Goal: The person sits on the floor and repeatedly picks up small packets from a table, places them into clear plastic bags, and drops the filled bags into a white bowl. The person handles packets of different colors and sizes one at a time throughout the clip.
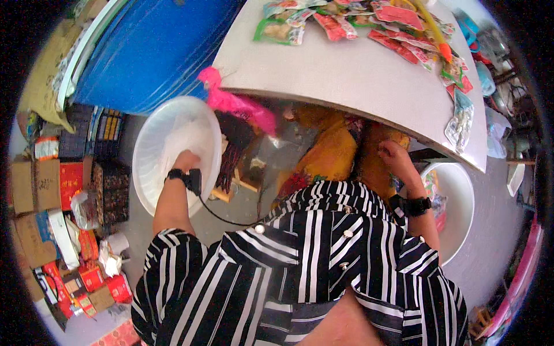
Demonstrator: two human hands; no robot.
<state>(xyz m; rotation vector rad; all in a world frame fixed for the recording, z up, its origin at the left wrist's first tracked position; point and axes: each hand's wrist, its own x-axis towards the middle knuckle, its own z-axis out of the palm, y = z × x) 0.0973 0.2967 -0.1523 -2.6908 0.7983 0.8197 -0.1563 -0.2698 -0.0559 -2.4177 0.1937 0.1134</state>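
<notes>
My left hand [188, 160] reaches inside a translucent white plastic tub [145, 160] on my left. The fingers are blurred, and whether they hold anything is not visible. My right hand [393, 155] is by my yellow patterned trouser leg, just below the edge of a white table [346, 69]; its fingers look curled, with nothing visible in them. Several small sealed food packets [329, 27] in red, green and clear plastic lie scattered along the table's far side. One silvery packet [459, 121] lies near its right edge. A second white tub [458, 216] with colourful packets inside stands at my right.
A pink plastic bag [242, 106] hangs by the table's left corner. A yellow stick with an orange tip [435, 32] lies over the packets. Blue sheeting [151, 52] covers something at back left. Cardboard boxes [34, 186] are stacked at left. A black cable [225, 219] runs from my left wrist.
</notes>
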